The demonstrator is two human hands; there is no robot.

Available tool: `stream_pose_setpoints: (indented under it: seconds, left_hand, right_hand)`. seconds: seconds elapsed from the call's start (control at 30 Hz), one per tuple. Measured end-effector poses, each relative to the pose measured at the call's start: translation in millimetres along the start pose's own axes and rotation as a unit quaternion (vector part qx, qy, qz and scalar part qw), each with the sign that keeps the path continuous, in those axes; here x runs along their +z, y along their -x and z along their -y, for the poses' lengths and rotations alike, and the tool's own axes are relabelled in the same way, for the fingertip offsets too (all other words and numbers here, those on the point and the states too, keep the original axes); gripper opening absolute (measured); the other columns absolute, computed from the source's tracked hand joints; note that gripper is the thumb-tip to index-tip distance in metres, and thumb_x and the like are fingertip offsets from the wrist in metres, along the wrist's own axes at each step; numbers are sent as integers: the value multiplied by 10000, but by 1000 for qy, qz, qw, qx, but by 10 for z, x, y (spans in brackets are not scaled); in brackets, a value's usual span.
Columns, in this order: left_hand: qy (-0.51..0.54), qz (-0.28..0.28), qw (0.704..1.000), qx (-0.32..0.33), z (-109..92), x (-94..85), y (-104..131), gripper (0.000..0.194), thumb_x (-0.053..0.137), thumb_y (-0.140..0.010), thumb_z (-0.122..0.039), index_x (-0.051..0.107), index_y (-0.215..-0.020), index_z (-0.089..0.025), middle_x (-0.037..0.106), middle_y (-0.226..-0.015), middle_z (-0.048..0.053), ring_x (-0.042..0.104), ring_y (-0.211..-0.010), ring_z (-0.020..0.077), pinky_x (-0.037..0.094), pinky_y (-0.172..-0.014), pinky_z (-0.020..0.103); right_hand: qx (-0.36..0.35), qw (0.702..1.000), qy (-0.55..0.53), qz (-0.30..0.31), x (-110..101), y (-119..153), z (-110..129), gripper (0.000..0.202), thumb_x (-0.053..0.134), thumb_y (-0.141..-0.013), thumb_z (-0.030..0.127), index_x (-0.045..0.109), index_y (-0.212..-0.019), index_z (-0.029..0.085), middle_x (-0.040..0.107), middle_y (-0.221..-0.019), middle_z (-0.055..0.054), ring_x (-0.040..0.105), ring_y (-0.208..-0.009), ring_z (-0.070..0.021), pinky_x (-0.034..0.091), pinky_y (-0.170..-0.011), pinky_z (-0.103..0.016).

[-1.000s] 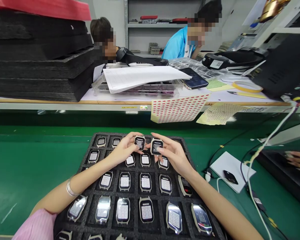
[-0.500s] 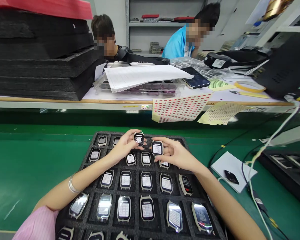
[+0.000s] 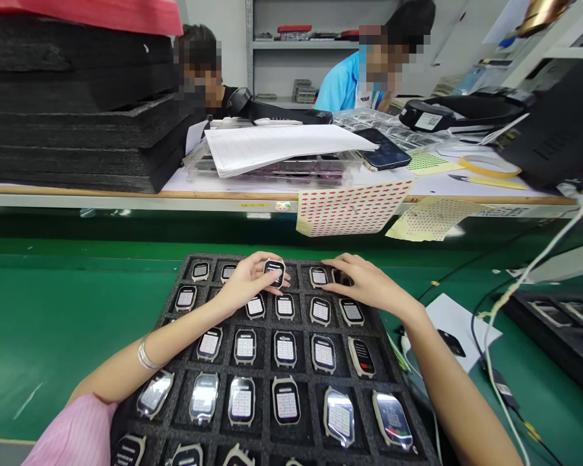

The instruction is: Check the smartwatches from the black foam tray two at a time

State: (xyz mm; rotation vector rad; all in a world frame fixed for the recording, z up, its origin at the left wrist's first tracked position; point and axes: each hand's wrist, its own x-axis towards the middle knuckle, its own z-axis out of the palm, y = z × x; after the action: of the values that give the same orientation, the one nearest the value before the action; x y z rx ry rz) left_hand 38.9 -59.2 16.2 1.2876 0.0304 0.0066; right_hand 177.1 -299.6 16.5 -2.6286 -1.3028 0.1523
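Note:
A black foam tray [image 3: 267,327] lies on the green belt in front of me, its pockets holding several small watch bodies with lit screens. My left hand [image 3: 245,283] holds one watch body [image 3: 274,272] over the tray's far row, screen up. Palm down at the far right corner of the tray, my right hand [image 3: 364,283] has its fingers on a dark watch body [image 3: 341,277] in a pocket. Beside those fingers a watch body [image 3: 319,276] sits in its pocket.
A raised bench behind the belt carries stacked black foam trays [image 3: 78,123], papers [image 3: 282,145], a phone [image 3: 383,153] and red sticker sheets [image 3: 352,208]. Two people sit beyond it. To the right lie white cables [image 3: 529,265], a small dark device [image 3: 451,342] on white paper, and another tray [image 3: 558,317].
My right hand has set its watch body down into the far row and moved right, to the corner pocket. My left hand still holds its watch body, a little lower.

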Motion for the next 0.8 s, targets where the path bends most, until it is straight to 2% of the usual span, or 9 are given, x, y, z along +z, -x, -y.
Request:
stream_pose_setpoints:
  seconds: [0.07, 0.17, 0.27, 0.4, 0.53, 0.6, 0.7, 0.73, 0.8]
  left_hand:
    - [3, -6, 1000, -7, -5, 9, 0, 367, 681, -776, -353, 529, -1026, -131, 671, -840, 83, 675, -820, 220, 570, -666, 319]
    - [8, -6, 1000, -13, -5, 18, 5, 358, 664, -787, -365, 533, -1027, -133, 677, -833, 83, 677, -816, 224, 570, -670, 330]
    - [9, -1, 1000, -12, 1, 19, 12, 371, 676, -777, -365, 532, -1031, -136, 679, -831, 83, 676, -811, 221, 567, -674, 331]
    - [6, 1, 1000, -5, -1, 28, 20, 394, 700, -755, -366, 531, -1027, -135, 664, -826, 76, 672, -813, 217, 565, -671, 323]
    - [15, -13, 1000, -7, -17, 52, 29, 487, 718, -733, -370, 491, -1087, -124, 662, -875, 93, 666, -816, 209, 561, -698, 333]
    - [16, -24, 1000, -8, -13, 64, 36, 558, 737, -713, -351, 453, -1137, -126, 664, -916, 106, 664, -835, 211, 558, -721, 342]
    - [9, -31, 999, -15, 28, 66, 41, 642, 775, -672, -298, 414, -1176, -134, 663, -972, 123, 662, -885, 230, 551, -760, 363]
    - [8, -28, 999, -16, 50, 62, 40, 656, 782, -663, -286, 409, -1181, -136, 663, -982, 128, 662, -898, 237, 550, -769, 371]
    - [8, -19, 1000, -14, 99, 52, 33, 662, 783, -660, -279, 408, -1186, -137, 667, -981, 130, 664, -903, 248, 550, -769, 380]
  right_hand:
    - [58, 998, 19, 6, -4, 57, -28, 305, 545, -877, 365, 628, -1105, 179, 604, -939, -101, 584, -874, -281, 417, -723, -344]
    - [115, 993, 11, -11, 65, 79, -96, 214, 515, -877, 277, 638, -1007, 160, 616, -844, -101, 593, -765, -266, 380, -629, -315]
    - [136, 990, -18, -40, 136, 39, -189, 225, 554, -848, 333, 633, -928, 138, 613, -776, -97, 580, -722, -262, 351, -582, -301]
    - [120, 986, -95, -61, 127, -4, -244, 322, 621, -770, 473, 609, -680, 165, 555, -595, -39, 540, -597, -217, 344, -539, -292]
    - [95, 971, -178, -129, 35, 21, -44, 379, 499, -841, 537, 599, -814, 172, 638, -815, -77, 584, -731, -212, 431, -609, -301]
    - [91, 938, -296, -156, -4, 44, 142, 377, 464, -875, 532, 567, -912, 172, 655, -924, -92, 605, -711, -186, 453, -549, -275]
    - [91, 815, -550, -160, -23, 59, 421, 333, 617, -821, 459, 566, -939, 151, 672, -882, -96, 526, -489, -107, 324, -356, -191]
    - [91, 790, -586, -157, -22, 60, 496, 335, 639, -814, 434, 578, -967, 142, 676, -847, -93, 460, -425, -75, 260, -326, -175]
    - [78, 771, -616, -138, -19, 63, 609, 367, 613, -844, 410, 577, -1089, 140, 683, -856, -101, 387, -394, -47, 214, -318, -163]
